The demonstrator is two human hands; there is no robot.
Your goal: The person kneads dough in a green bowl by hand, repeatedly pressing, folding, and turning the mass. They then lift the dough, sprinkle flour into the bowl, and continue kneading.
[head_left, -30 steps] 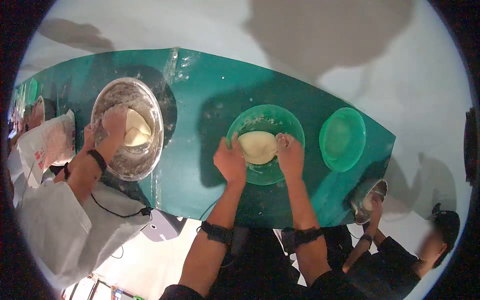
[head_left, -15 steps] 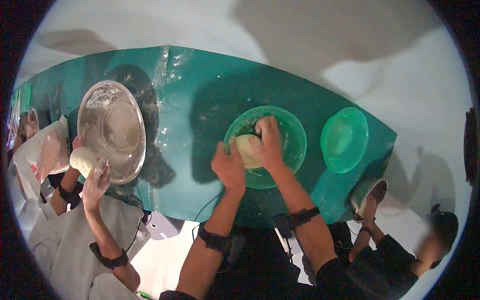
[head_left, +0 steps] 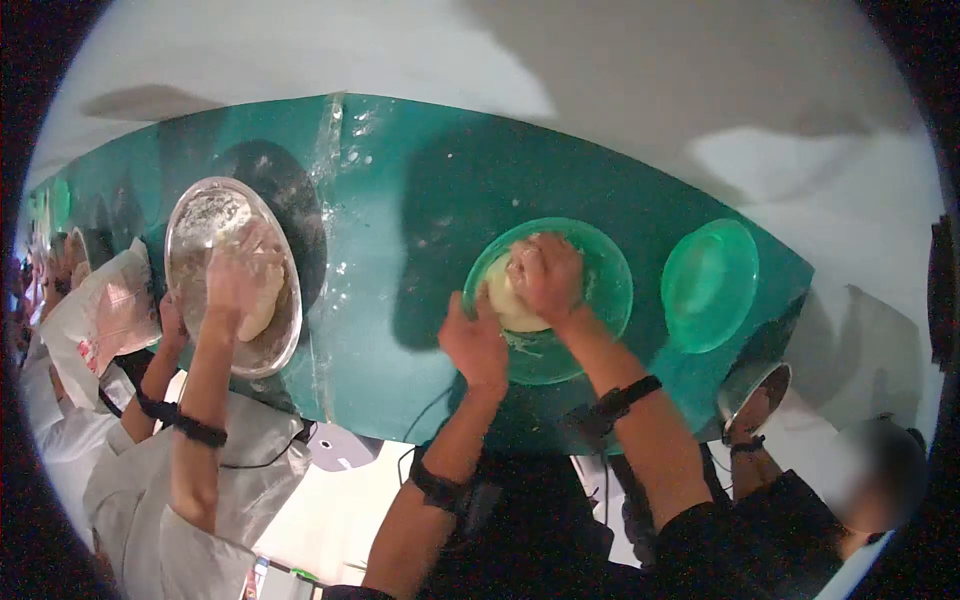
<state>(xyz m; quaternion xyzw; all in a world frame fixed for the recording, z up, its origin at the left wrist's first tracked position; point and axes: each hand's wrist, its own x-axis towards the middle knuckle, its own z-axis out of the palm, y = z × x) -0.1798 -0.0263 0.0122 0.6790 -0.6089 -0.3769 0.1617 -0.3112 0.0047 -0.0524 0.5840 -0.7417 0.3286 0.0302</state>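
A pale ball of dough (head_left: 516,312) lies in a translucent green bowl (head_left: 610,275), towards its left side. My right hand (head_left: 548,278) is closed on the top of the dough with bent fingers, and part of the dough is hidden under it. At the bowl's left edge my left hand (head_left: 476,342) grips the rim, its thumb side close against the dough. Smears of dough cling to the inside of the bowl.
A second green bowl (head_left: 712,285) stands to the right. On the left, a co-worker's hand (head_left: 235,285) presses dough (head_left: 262,305) in a metal bowl (head_left: 290,330). Another person's hand (head_left: 752,412) is in a bowl at the right. A white bag (head_left: 110,310) sits far left.
My right hand has moved down and closed over the dough. The left stays at the rim. The co-worker on the left has brought their dough down into the metal bowl. The view has shifted slightly.
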